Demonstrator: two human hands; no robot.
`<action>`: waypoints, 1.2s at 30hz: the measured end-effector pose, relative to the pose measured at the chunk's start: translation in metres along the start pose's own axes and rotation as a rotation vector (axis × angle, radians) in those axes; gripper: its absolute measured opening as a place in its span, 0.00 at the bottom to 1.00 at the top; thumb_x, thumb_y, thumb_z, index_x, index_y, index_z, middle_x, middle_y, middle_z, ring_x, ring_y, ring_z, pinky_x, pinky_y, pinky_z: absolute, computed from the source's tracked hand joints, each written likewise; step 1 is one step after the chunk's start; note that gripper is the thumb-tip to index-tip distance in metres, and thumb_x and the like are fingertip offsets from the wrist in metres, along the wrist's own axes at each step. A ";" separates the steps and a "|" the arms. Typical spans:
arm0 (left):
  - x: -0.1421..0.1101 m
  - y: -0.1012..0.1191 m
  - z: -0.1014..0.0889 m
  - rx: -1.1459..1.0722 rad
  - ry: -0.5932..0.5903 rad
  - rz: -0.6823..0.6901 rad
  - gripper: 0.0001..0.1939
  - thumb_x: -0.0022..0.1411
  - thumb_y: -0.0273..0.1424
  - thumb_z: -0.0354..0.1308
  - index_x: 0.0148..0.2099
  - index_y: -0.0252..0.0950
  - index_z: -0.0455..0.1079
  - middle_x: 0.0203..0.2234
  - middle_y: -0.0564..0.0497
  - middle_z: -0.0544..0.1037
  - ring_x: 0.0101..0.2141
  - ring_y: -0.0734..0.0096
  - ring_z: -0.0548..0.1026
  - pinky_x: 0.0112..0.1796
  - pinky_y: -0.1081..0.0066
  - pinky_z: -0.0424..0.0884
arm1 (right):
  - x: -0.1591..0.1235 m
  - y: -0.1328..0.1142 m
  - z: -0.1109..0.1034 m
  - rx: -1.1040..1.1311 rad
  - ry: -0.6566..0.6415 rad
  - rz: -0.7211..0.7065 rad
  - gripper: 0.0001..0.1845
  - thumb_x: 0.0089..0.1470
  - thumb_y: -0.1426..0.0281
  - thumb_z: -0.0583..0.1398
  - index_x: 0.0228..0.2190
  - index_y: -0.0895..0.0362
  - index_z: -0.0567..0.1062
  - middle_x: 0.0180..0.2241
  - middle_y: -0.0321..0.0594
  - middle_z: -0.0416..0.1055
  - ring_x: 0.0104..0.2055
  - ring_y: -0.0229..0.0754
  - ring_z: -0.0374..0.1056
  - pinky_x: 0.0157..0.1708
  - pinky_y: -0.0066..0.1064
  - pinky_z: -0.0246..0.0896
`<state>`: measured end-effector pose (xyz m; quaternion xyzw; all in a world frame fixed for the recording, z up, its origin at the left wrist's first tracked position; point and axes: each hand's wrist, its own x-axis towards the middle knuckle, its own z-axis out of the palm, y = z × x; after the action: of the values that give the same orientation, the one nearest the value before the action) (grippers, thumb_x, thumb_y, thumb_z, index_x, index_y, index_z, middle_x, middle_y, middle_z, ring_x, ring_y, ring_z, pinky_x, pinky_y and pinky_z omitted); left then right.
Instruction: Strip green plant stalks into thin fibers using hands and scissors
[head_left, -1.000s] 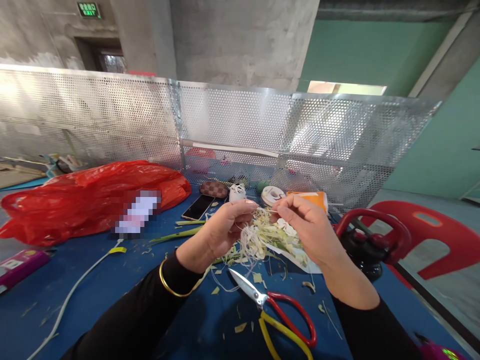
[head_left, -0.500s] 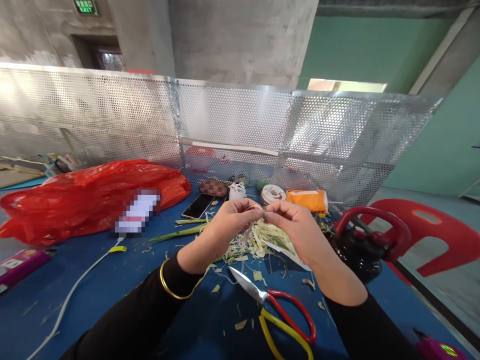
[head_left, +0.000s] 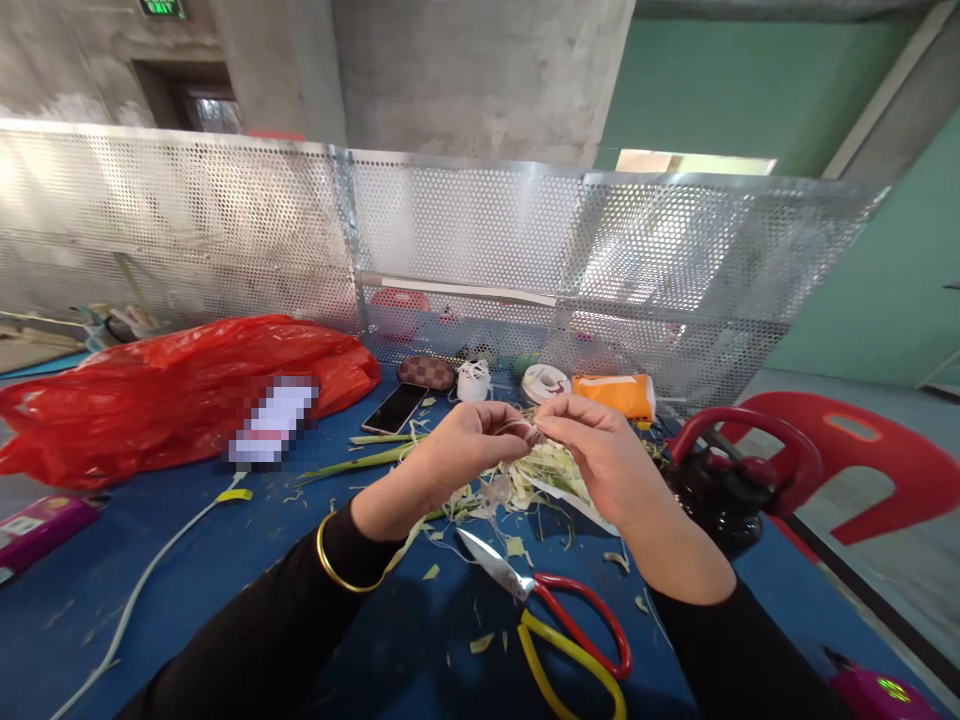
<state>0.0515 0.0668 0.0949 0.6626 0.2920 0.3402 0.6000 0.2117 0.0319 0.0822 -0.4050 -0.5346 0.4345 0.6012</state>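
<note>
My left hand (head_left: 480, 440) and my right hand (head_left: 592, 440) meet over the middle of the table, thumb and fingers of each pinched together. A thin pale strand (head_left: 517, 425) runs between the fingertips; its ends are too fine to follow. Under and behind the hands lies a heap of pale green plant shreds (head_left: 551, 470), partly hidden by them. Scissors (head_left: 525, 588) with one red and one yellow handle lie nearer to me, blades pointing up and left. Long green stalks (head_left: 360, 462) rest left of the heap.
A red plastic bag (head_left: 180, 400) and a lit phone (head_left: 274, 425) on a white cable lie left. Behind are a dark phone (head_left: 396, 408), a checkered case (head_left: 426, 373), a tape roll (head_left: 545, 384) and an orange packet (head_left: 615, 397). A dark kettle (head_left: 720, 500) stands right, by a red chair (head_left: 885, 450).
The fingertips have drawn slightly apart, and the strand shows a little more between them. The view has tilted down slightly. The scissors and the other table items stay put.
</note>
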 end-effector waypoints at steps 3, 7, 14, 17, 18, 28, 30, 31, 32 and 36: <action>0.000 0.002 -0.001 0.085 -0.042 0.007 0.03 0.46 0.26 0.59 0.26 0.33 0.67 0.19 0.58 0.66 0.21 0.81 0.60 0.25 0.75 0.54 | 0.000 -0.001 0.000 0.085 0.020 0.036 0.05 0.45 0.71 0.64 0.20 0.56 0.75 0.22 0.32 0.67 0.27 0.34 0.58 0.30 0.28 0.53; 0.001 -0.002 -0.007 0.178 -0.070 0.018 0.04 0.48 0.26 0.58 0.25 0.34 0.65 0.17 0.60 0.64 0.20 0.81 0.60 0.25 0.75 0.55 | 0.001 -0.001 0.001 0.185 0.050 0.062 0.06 0.43 0.71 0.66 0.19 0.57 0.75 0.20 0.32 0.65 0.25 0.33 0.58 0.28 0.27 0.53; 0.006 -0.009 -0.024 0.301 -0.155 0.056 0.05 0.51 0.30 0.59 0.30 0.33 0.71 0.22 0.55 0.70 0.24 0.77 0.65 0.29 0.73 0.60 | 0.003 0.000 0.000 0.218 0.112 -0.009 0.09 0.46 0.67 0.66 0.20 0.57 0.75 0.22 0.34 0.66 0.27 0.35 0.60 0.30 0.29 0.57; 0.006 -0.004 -0.023 0.296 -0.128 0.062 0.12 0.52 0.37 0.62 0.33 0.33 0.73 0.23 0.55 0.70 0.23 0.78 0.64 0.26 0.74 0.58 | 0.001 -0.001 0.001 0.206 0.082 -0.010 0.09 0.48 0.66 0.65 0.22 0.57 0.76 0.24 0.35 0.67 0.28 0.35 0.61 0.30 0.28 0.58; 0.005 -0.002 -0.021 0.274 -0.114 0.069 0.14 0.52 0.39 0.62 0.35 0.33 0.73 0.22 0.55 0.70 0.22 0.78 0.62 0.25 0.74 0.56 | 0.001 -0.001 0.002 0.192 0.067 -0.013 0.09 0.48 0.66 0.65 0.22 0.57 0.76 0.24 0.35 0.68 0.28 0.35 0.61 0.31 0.28 0.58; 0.006 -0.008 -0.010 0.244 0.089 0.127 0.11 0.56 0.37 0.59 0.28 0.34 0.70 0.17 0.59 0.63 0.19 0.81 0.58 0.21 0.76 0.52 | 0.000 0.001 0.004 0.209 0.061 -0.047 0.10 0.52 0.67 0.63 0.22 0.57 0.75 0.26 0.34 0.68 0.24 0.31 0.60 0.27 0.25 0.57; 0.005 -0.007 -0.011 0.274 0.120 0.136 0.11 0.56 0.36 0.59 0.28 0.34 0.70 0.16 0.59 0.62 0.19 0.81 0.57 0.21 0.76 0.52 | 0.000 0.001 0.003 0.230 0.066 -0.046 0.10 0.52 0.67 0.63 0.22 0.57 0.74 0.26 0.34 0.68 0.23 0.30 0.60 0.26 0.24 0.57; 0.005 -0.007 -0.011 0.276 0.141 0.145 0.10 0.56 0.36 0.59 0.28 0.34 0.69 0.16 0.59 0.62 0.19 0.81 0.57 0.20 0.76 0.52 | 0.000 0.001 0.003 0.232 0.073 -0.052 0.10 0.52 0.67 0.63 0.22 0.57 0.74 0.25 0.34 0.67 0.23 0.30 0.60 0.26 0.24 0.57; 0.005 -0.006 -0.011 0.266 0.159 0.153 0.10 0.56 0.35 0.59 0.28 0.34 0.69 0.16 0.59 0.62 0.18 0.81 0.57 0.20 0.76 0.52 | 0.000 0.001 0.003 0.231 0.080 -0.061 0.10 0.52 0.67 0.63 0.22 0.57 0.73 0.25 0.33 0.67 0.23 0.30 0.60 0.26 0.24 0.58; 0.005 -0.005 -0.009 0.159 0.165 0.128 0.10 0.57 0.36 0.58 0.29 0.35 0.67 0.15 0.61 0.60 0.17 0.82 0.54 0.19 0.76 0.50 | -0.001 -0.001 0.005 0.266 0.034 -0.068 0.12 0.53 0.67 0.63 0.21 0.57 0.70 0.25 0.31 0.64 0.22 0.29 0.59 0.25 0.24 0.56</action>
<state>0.0469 0.0767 0.0904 0.6951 0.3235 0.4070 0.4964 0.2067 0.0310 0.0838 -0.3105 -0.4755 0.4740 0.6729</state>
